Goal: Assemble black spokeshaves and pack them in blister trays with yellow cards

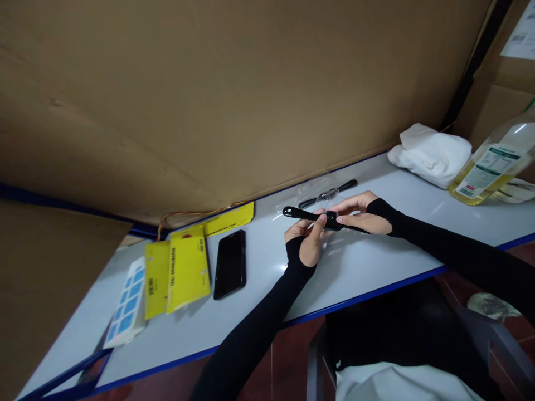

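Both my hands hold a black spokeshave [301, 214] over the table, with its long handle pointing left and a hole at that end. My left hand [307, 239] grips it from below, thumb on the square middle part. My right hand [363, 214] pinches the other side of the middle, fingers partly hiding that handle. Some clear plastic seems to hang under the hands. Just behind them another black tool [349, 185], similar in shape, lies on the table in what looks like clear plastic wrapping.
Left of my hands lie a black phone [229, 264], yellow packets [189, 270] printed as woodworking tools and a blue-and-white sheet or box [127, 303]. White cloth [434, 153] and a bottle of yellow liquid [480, 170] stand right. A cardboard wall [251, 94] rises behind the table [359, 267].
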Available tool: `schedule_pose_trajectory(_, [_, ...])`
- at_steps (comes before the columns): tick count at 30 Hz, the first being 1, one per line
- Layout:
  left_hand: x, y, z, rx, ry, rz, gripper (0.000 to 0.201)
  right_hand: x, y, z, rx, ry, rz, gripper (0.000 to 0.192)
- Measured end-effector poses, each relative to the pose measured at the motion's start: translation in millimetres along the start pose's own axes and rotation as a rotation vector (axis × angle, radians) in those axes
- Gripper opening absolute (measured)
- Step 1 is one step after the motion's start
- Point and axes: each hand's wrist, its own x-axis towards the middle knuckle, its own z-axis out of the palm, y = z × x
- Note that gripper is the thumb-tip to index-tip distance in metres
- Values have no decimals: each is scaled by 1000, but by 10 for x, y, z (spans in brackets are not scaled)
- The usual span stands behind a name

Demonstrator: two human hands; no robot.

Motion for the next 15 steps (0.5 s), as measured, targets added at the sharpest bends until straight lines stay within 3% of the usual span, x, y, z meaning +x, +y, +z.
schedule_pose_trajectory(9, [-25, 36, 6, 54, 11, 53, 54, -37, 13, 118, 141, 98, 32, 34])
schedule_pose_trajectory(15, [-42, 62, 28, 70, 22, 65, 52, -33, -12, 121, 151, 79, 62, 36])
